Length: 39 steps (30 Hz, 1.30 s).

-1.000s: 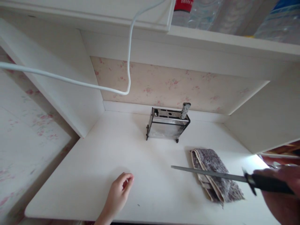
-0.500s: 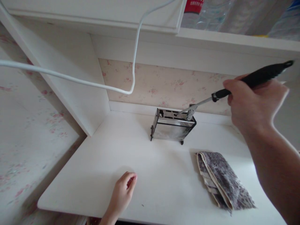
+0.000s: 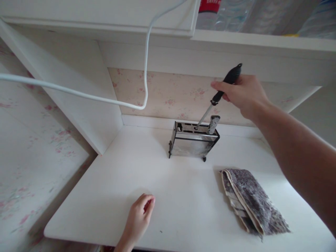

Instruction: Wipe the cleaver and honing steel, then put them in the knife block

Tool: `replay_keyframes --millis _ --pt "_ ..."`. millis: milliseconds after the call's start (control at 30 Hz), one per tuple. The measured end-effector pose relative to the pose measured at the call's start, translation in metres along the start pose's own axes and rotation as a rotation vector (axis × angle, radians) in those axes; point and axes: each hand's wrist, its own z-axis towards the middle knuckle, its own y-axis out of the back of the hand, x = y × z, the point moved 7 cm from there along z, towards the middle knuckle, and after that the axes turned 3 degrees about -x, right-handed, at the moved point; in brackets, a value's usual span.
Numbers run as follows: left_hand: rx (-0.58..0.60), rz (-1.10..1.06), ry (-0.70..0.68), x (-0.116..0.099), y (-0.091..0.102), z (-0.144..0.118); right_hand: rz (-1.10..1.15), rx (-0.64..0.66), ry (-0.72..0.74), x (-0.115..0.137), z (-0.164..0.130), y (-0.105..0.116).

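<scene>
While the right hand (image 3: pixel 243 94) closes around the black handle of a slim steel sharpening rod (image 3: pixel 219 96), the rod's tip sits at a slot in the top of a small shiny metal knife rack (image 3: pixel 193 141) standing at the back of the white surface (image 3: pixel 110 196), close to the floral-papered wall. The rod leans up and to the right from the rack, an angle that follows the reach of the arm coming in from that side. A worn grey handle (image 3: pixel 213 124) already stands upright in the rack's right-hand end, just beside the rod. How deep the tip has entered the slot is hard to judge from this angle. The left hand (image 3: pixel 139 220) rests near the front edge of the surface, fingers loosely curled and holding nothing, well apart from the rack. A folded grey speckled cloth (image 3: pixel 253 201) lies flat to the right, between the rack and the front edge. A white cable (image 3: pixel 145 70) hangs in a loop from the shelf above, where clear plastic bottles (image 3: pixel 236 15) stand.
</scene>
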Motion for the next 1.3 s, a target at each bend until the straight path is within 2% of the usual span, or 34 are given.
replay_keyframes --millis 100,233,533,733,933,1033,1167,1233,1300 --pt "-0.008 0.001 0.001 -0.001 0.001 0.0 -0.094 0.057 -0.084 -0.001 0.001 -0.012" --pt "-0.016 -0.003 -0.002 -0.004 0.002 0.0 -0.273 0.198 -0.116 -0.007 -0.003 -0.035" --pt "-0.035 -0.005 -0.025 -0.005 0.003 0.001 -0.542 0.486 0.094 -0.02 -0.013 -0.078" --pt "-0.015 -0.005 -0.04 -0.003 0.0 0.0 -0.736 0.591 0.163 -0.03 -0.02 -0.092" --pt "0.035 -0.029 0.008 -0.01 -0.003 0.003 -0.698 0.609 0.135 -0.034 -0.02 -0.091" --pt "0.064 -0.089 0.075 -0.017 -0.002 0.012 -0.556 0.521 0.188 -0.029 -0.021 -0.071" --pt "0.014 -0.195 0.138 -0.026 0.008 0.038 -0.249 0.208 0.29 -0.031 -0.033 -0.019" --pt "-0.011 -0.233 0.133 -0.033 0.013 0.057 -0.13 0.028 0.206 -0.054 -0.044 0.008" --pt "-0.029 -0.255 0.119 -0.042 0.018 0.079 -0.016 -0.131 0.004 -0.093 -0.062 0.025"
